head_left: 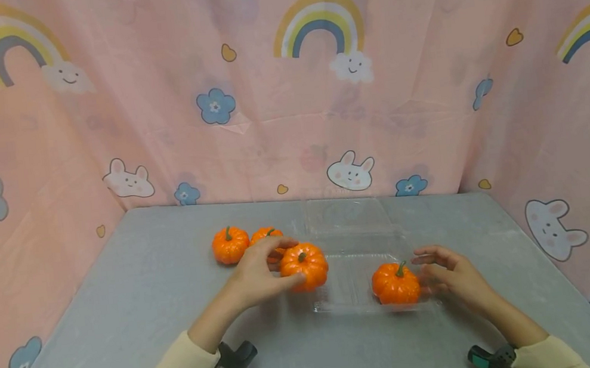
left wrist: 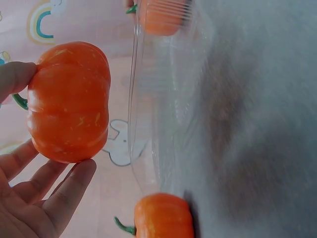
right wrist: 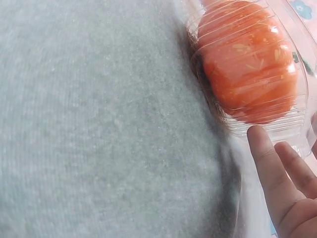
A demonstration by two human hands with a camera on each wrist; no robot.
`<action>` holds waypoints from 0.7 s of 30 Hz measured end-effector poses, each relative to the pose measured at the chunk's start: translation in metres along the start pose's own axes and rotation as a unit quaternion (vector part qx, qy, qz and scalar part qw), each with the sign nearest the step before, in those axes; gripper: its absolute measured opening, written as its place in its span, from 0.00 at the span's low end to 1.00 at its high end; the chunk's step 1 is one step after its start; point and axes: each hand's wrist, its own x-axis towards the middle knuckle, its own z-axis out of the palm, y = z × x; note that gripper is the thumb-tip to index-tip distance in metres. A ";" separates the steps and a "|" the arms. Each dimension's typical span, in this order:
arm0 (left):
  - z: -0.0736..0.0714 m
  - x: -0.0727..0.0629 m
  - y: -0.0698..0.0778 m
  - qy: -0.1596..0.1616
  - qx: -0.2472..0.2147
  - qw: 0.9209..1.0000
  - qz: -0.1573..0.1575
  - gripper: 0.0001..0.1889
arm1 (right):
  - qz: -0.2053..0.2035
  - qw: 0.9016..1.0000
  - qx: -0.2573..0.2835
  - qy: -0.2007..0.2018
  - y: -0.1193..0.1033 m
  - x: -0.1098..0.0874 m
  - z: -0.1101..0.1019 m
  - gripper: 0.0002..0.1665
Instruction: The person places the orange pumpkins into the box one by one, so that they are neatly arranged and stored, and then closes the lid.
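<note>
Pumpkin (head_left: 304,265) gripped between thumb and fingers of left hand (head_left: 258,278) sits at the left rim of clear tray (head_left: 355,270) — tray lies rightward, where right hand (head_left: 453,275), fingers relaxed, rests beside second pumpkin (head_left: 395,283).

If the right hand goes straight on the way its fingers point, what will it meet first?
Most likely the wall of the clear plastic container, then the pumpkin inside it. The right hand has relaxed fingers pointing there; the gap is unclear.

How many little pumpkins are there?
4. One in the left hand: pumpkin. One in the clear box. Two on the table behind: and, partly hidden.
</note>
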 end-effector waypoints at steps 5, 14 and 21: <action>0.008 0.007 0.004 -0.011 -0.003 1.000 0.001 0.29 | 0.000 1.000 -0.001 -0.002 0.001 0.000 -0.001 0.28; 0.026 0.020 0.010 -0.041 -0.003 0.999 0.014 0.30 | -0.001 1.000 0.004 -0.006 0.002 0.000 -0.002 0.28; 0.044 0.030 0.009 -0.062 -0.002 0.998 0.032 0.29 | -0.001 1.000 0.005 -0.006 0.002 -0.001 -0.001 0.28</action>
